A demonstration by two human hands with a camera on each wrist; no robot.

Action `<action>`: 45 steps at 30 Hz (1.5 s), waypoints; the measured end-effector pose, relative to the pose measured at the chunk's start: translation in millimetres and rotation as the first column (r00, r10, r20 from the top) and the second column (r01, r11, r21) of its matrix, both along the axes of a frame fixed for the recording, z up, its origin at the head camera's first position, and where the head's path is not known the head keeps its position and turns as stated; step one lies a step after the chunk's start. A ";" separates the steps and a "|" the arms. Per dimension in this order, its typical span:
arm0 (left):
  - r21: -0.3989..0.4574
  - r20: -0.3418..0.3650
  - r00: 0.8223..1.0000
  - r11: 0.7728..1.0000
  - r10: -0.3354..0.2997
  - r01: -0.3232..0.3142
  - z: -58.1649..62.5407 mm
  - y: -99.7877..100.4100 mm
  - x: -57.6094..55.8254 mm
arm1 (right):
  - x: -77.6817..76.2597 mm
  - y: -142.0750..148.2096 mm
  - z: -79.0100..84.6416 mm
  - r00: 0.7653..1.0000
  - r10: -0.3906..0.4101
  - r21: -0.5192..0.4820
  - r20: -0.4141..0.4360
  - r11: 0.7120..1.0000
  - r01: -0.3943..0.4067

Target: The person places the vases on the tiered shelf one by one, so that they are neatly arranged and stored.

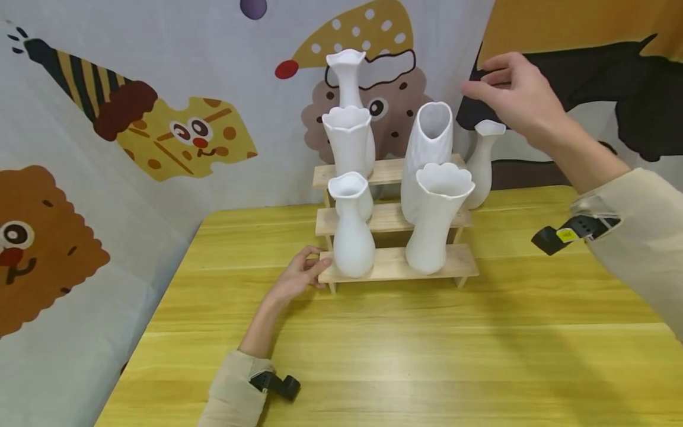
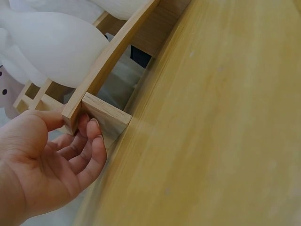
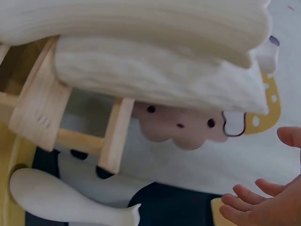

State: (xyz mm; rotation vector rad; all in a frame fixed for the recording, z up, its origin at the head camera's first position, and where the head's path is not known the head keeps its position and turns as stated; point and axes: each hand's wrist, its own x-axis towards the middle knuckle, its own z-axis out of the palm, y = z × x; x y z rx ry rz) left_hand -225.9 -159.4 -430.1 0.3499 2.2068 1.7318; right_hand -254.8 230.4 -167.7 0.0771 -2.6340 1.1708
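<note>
A three-step wooden display stand (image 1: pixel 392 267) carries several white vases. My left hand (image 1: pixel 299 276) holds the left end of its lowest step; in the left wrist view the thumb lies against the board's edge (image 2: pixel 101 70) and the fingers curl beneath. On that step stand a bulbous vase (image 1: pixel 353 246) at left and a scalloped vase (image 1: pixel 431 237) at right. My right hand (image 1: pixel 520 95) hovers in the air with nothing in it, fingers apart. Nearest below it, a slim vase (image 1: pixel 480 169) stands on the table behind the stand's right side.
Higher on the stand are a slant-mouthed vase (image 1: pixel 427 139), a fluted vase (image 1: pixel 348 142) and a tall narrow vase (image 1: pixel 348 77). A yellow wood-grain table (image 1: pixel 373 356) lies underneath. Behind it hangs a cartoon-printed cloth (image 1: pixel 256 71).
</note>
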 end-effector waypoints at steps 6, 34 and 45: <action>-0.001 -0.002 1.000 1.000 0.005 -0.005 0.3 0.1 -0.8 | -3.4 17.5 -22.4 0.997 -0.064 -0.016 -0.032 0.998 0.063; 0.007 -0.004 1.000 1.000 0.003 -0.003 2.0 0.9 -2.0 | -47.5 80.1 -105.1 0.956 -0.278 -0.008 0.093 0.960 0.280; -0.001 0.001 1.000 1.000 0.003 -0.003 1.6 0.6 -0.2 | -64.0 72.9 -123.2 0.968 -0.223 -0.101 0.113 0.967 0.234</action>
